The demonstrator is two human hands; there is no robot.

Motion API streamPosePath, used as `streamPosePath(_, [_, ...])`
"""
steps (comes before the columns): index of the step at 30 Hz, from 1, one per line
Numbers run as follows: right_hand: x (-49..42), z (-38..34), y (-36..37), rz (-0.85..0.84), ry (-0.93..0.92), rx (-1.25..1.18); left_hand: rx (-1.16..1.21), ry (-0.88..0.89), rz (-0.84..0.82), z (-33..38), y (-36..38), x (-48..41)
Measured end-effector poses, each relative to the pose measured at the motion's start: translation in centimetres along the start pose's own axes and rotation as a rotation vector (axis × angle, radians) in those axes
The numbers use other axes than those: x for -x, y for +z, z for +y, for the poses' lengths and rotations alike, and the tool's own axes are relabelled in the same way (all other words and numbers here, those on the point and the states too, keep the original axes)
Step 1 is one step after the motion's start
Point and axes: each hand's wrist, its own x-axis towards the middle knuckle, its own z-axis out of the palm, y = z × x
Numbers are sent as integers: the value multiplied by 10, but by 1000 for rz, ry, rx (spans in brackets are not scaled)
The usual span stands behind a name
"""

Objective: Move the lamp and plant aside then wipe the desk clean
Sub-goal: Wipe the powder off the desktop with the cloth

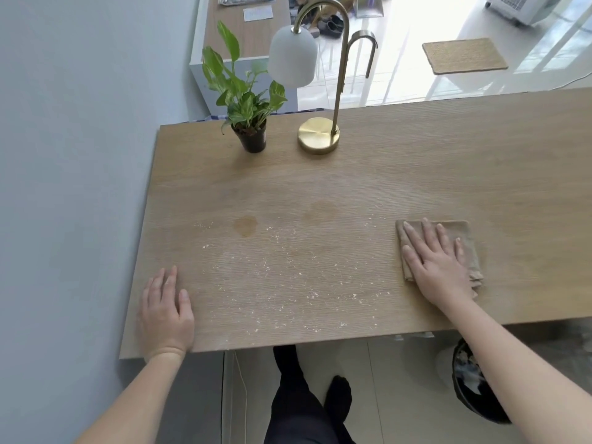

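From my head view, my right hand lies flat, fingers spread open, pressing the folded cloth onto the counter. My left hand rests open and empty near the front left corner. The plant and lamp stand at the far edge. Crumbs and a brown stain lie between my hands. Sweeping too fast could scatter crumbs over the near edge, or smear the stain.

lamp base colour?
Brushed gold/brass on the lamp base, with a matching stem. Seen in the head view, the only one.
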Motion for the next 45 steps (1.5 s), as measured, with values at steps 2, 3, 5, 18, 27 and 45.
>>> streamPosePath(2, [29,19,1,-32,-83,18,-4,3,3,0,0,0])
streamPosePath(3, [39,32,0,-38,-70,21,-5,3,8,0,0,0])
streamPosePath(5, [41,53,-9,-28,17,10,-6,1,12,-1,1,0])
streamPosePath(18, [-48,6,-15,-26,-37,-28,-35,3,4,-2,3,-1])
streamPosePath(27, [-48,50,-28,35,216,-53,-43,8,-4,0,3,-2])
streamPosePath(45, [-54,2,-10,21,199,-33,-36,14,41,1,2,0])
